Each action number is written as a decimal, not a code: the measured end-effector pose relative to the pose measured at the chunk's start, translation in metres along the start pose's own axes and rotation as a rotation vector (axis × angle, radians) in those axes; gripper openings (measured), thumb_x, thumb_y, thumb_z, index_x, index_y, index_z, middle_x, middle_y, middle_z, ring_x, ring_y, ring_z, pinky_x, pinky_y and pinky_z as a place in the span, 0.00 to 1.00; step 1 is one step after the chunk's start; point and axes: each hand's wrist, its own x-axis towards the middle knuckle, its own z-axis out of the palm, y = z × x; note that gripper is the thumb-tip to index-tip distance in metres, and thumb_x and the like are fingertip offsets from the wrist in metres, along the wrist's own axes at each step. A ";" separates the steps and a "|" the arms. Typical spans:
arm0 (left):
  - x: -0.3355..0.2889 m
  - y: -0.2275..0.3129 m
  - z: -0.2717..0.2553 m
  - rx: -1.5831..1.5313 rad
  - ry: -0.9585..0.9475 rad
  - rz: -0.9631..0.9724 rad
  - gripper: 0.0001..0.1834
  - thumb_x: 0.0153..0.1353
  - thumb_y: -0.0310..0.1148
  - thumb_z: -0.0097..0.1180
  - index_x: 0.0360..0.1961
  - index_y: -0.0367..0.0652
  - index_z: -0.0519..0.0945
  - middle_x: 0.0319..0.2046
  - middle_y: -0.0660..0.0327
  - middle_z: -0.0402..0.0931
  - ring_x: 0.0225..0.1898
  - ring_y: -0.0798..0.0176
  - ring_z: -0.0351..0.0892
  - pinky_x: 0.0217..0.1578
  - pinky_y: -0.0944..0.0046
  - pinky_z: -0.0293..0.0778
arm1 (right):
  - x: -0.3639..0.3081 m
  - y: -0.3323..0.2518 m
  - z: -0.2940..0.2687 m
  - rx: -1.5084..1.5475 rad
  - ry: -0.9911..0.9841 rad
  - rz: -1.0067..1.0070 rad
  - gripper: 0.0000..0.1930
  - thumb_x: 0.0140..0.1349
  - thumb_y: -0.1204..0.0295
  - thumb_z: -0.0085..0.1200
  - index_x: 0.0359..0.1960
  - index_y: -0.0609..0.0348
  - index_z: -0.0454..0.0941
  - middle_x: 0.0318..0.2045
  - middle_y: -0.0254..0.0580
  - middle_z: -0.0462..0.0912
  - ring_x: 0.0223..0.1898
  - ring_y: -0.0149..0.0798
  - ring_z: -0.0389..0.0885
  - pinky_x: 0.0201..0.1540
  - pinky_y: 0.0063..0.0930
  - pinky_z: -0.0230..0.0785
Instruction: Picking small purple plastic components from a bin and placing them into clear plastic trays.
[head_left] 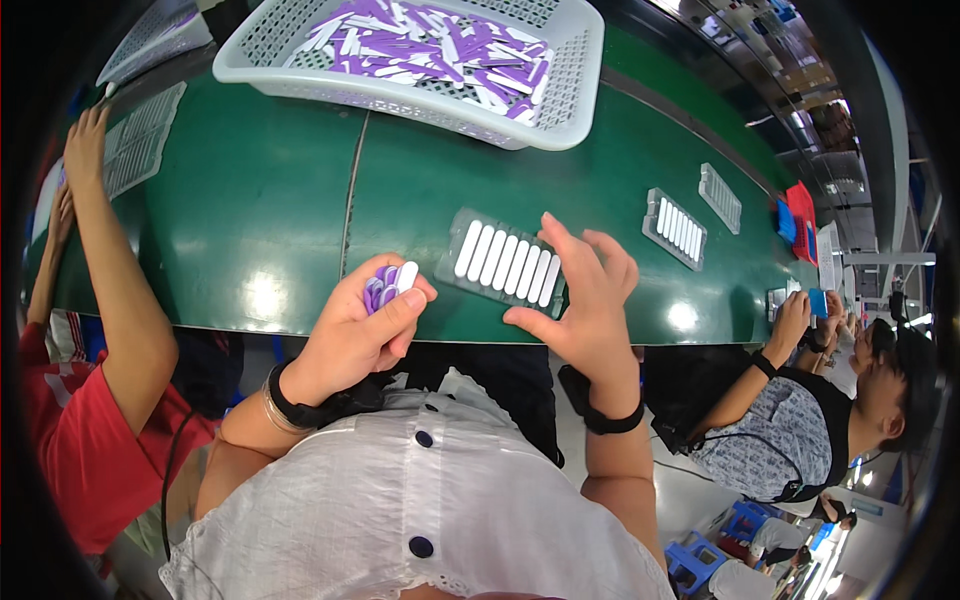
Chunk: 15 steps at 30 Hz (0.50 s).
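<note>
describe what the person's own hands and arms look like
The left hand wears a black strap and thin, shiny bangles at the wrist; the right hand wears a black band with a dark block. Neither is gloved, and no sleeves cover the forearms.

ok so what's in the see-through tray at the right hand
A row of white rounded strips, side by side. The tray's floor beneath them is covered; the right hand partly hides its right end.

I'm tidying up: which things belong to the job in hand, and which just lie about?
Likely job: purple-and-white pieces in left hand; tray at right hand; second filled tray; basket.
Likely lying about: red bin; blue stool.
</note>
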 end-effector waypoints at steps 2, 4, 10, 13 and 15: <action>-0.001 0.002 -0.001 -0.006 -0.027 -0.002 0.08 0.67 0.34 0.49 0.40 0.39 0.72 0.13 0.68 0.66 0.11 0.78 0.57 0.11 0.75 0.52 | 0.007 0.014 -0.011 -0.066 -0.001 -0.015 0.45 0.42 0.44 0.63 0.64 0.47 0.64 0.50 0.33 0.77 0.56 0.48 0.62 0.59 0.53 0.42; -0.004 0.002 0.000 -0.001 0.041 0.018 0.07 0.67 0.32 0.49 0.39 0.39 0.72 0.13 0.67 0.66 0.10 0.77 0.57 0.11 0.75 0.51 | 0.011 0.031 -0.026 -0.264 -0.018 -0.025 0.41 0.45 0.47 0.62 0.63 0.45 0.65 0.49 0.33 0.78 0.58 0.50 0.61 0.59 0.60 0.42; 0.000 0.002 0.007 -0.012 0.048 0.045 0.08 0.66 0.33 0.50 0.39 0.38 0.71 0.13 0.66 0.63 0.10 0.76 0.55 0.09 0.74 0.49 | 0.005 0.107 -0.062 -0.483 -0.020 -0.059 0.39 0.46 0.53 0.65 0.62 0.42 0.65 0.52 0.32 0.77 0.62 0.50 0.61 0.59 0.66 0.43; 0.001 0.000 0.010 0.002 0.078 0.013 0.09 0.66 0.33 0.50 0.39 0.37 0.71 0.13 0.68 0.61 0.10 0.77 0.53 0.09 0.74 0.48 | 0.001 0.149 -0.080 -0.481 -0.074 0.009 0.35 0.48 0.56 0.64 0.61 0.42 0.68 0.54 0.32 0.77 0.63 0.47 0.62 0.60 0.64 0.46; 0.002 0.004 0.013 0.047 0.092 -0.044 0.10 0.66 0.33 0.49 0.40 0.36 0.72 0.13 0.69 0.57 0.10 0.77 0.51 0.10 0.74 0.46 | 0.009 0.203 -0.102 0.087 -0.044 0.067 0.31 0.50 0.60 0.63 0.59 0.41 0.71 0.56 0.32 0.76 0.61 0.44 0.66 0.58 0.60 0.52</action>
